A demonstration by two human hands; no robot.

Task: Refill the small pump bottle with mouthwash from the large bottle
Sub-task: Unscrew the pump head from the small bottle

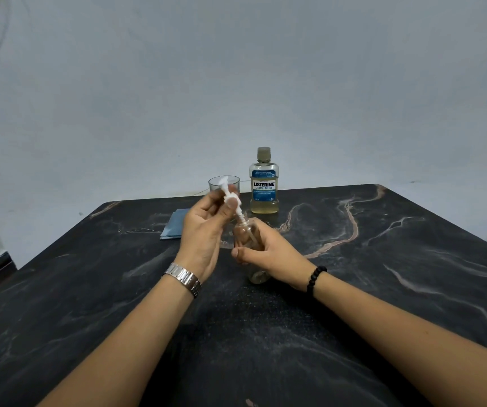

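My right hand (pixel 268 255) grips the small clear pump bottle (pixel 248 235), which stands tilted on the dark marble table (pixel 383 289) with a little yellowish liquid at its base. My left hand (pixel 207 230) pinches the white pump head (pixel 230 196). The pump is lifted above the bottle's neck and leans to the left, with its tube still reaching down into the opening. The large mouthwash bottle (pixel 263 183) stands upright behind, capped, with pale yellow liquid in its lower part and a blue label.
A clear drinking glass (pixel 217 183) stands at the table's far edge, left of the large bottle and partly behind the pump head. A folded blue cloth (pixel 174 226) lies to the left of my hands. A grey wall rises behind the table.
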